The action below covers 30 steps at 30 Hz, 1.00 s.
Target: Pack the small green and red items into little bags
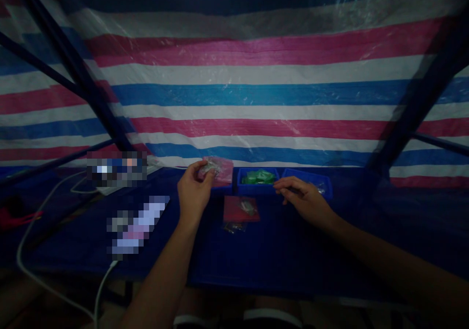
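My left hand point(196, 185) is closed, thumb and fingers pinching a small clear plastic packet point(212, 165) at the left blue bin, where pink plastic bags point(226, 171) show. My right hand point(302, 197) hovers between the middle and right bins with its fingers loosely bent and slightly apart; I see nothing in it. Green plastic packets point(258, 176) fill the middle blue bin point(252, 190), close to my right fingertips. A red bag point(234, 213) lies flat on the table, a clear packet point(248, 206) on top. Just in front of it lies another clear packet point(234, 228).
Behind my right hand, the right blue bin point(328, 188) contains clear packets. A blurred-out phone-like device point(142, 224) with a white cable point(104, 280) lies on the blue table point(286, 260) at left. Striped plastic sheeting point(256, 94) and dark frame poles point(421, 104) stand behind.
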Tool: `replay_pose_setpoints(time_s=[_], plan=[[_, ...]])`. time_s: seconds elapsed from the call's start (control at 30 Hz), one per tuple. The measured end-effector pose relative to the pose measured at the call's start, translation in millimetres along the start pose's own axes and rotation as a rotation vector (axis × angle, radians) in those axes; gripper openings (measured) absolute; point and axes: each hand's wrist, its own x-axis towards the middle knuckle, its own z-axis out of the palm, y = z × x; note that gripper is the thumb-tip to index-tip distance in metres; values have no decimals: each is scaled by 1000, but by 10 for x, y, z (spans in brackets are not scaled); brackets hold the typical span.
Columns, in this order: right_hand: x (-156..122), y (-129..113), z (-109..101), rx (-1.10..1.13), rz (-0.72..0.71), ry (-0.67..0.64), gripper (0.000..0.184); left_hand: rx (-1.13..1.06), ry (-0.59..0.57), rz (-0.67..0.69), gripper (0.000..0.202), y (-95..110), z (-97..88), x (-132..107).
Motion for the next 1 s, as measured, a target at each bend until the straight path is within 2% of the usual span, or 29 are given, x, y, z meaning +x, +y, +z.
replay_pose_setpoints(time_s=[0.07, 0.23, 0.4, 0.47, 0.57, 0.67, 0.8, 0.9, 1.0], plan=[[-3, -3, 4, -12, 14, -14, 22, 185, 6, 40, 39, -84, -87, 58], [-8, -18, 4, -18, 17, -36, 21, 483, -164, 6, 41, -193, -118, 36], [-12, 5, 7, -35, 30, -59, 22, 648, -158, -8, 38, -238, -124, -42], [-24, -9, 20, -58, 26, -73, 21, 671, -138, 19, 40, -225, -137, -71], [-65, -87, 58, -126, -36, -132, 20, 652, -154, 174, 39, -155, -129, -121], [-126, -181, 111, -163, -151, -329, 27, 627, -263, 256, 37, -85, -89, -168], [-192, -192, 178, -281, -265, -538, 31, 612, -323, 210, 37, -84, -45, -191], [-195, -135, 205, -297, -280, -556, 36, 595, -285, 200, 35, -70, -30, -209], [-166, -100, 205, -291, -283, -495, 40, 514, -230, 265, 31, 46, -9, -264]])
